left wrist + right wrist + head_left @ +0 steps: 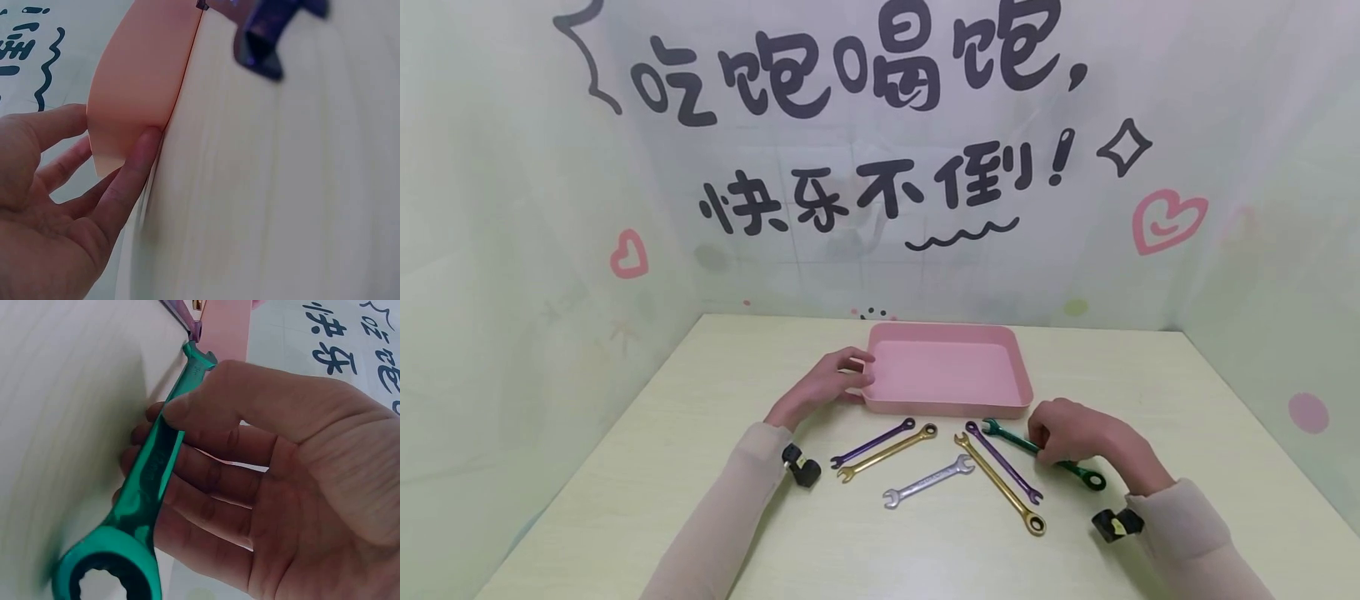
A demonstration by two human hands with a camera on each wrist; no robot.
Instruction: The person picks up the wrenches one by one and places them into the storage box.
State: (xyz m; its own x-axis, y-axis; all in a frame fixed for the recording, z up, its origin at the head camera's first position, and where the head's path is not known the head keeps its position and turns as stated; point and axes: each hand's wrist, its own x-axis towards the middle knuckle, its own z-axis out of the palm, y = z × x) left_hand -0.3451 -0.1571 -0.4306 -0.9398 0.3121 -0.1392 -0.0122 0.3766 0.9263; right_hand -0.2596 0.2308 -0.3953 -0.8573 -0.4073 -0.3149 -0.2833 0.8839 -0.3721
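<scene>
Pale sleeves [1191,533] nearest, one reaching in from each side of the table [880,558]. Right hand [1070,429]: thumb and fingers pinch the shank of a green ratcheting combination wrench [150,478], thumb on one face, the others curled behind. Wrench lies at the right of the spread, just off the tray's front right corner, open end toward the tray, ring end out to the right. Seems partly raised; whether an end touches the table I can't say for certain from here.

Left hand [829,379]: thumb against the outer wall of the pink tray [947,411], fingers bent about its left end.

Between the hands: purple combination wrench [872,443] beside gold combination wrench [887,453]; silver double open-end wrench [928,482] alone, mid-table; second gold wrench [998,482] and second purple wrench [1003,462] next to the green.

Handling, my judgement: stiff, dense for its size, hardly fragile; glossy finish probably slick. Best hold mid-shank, perhaps slightly toward the bulkier ring end. Tray looks light, apt to slide; wall or rim suits the grip.
</scene>
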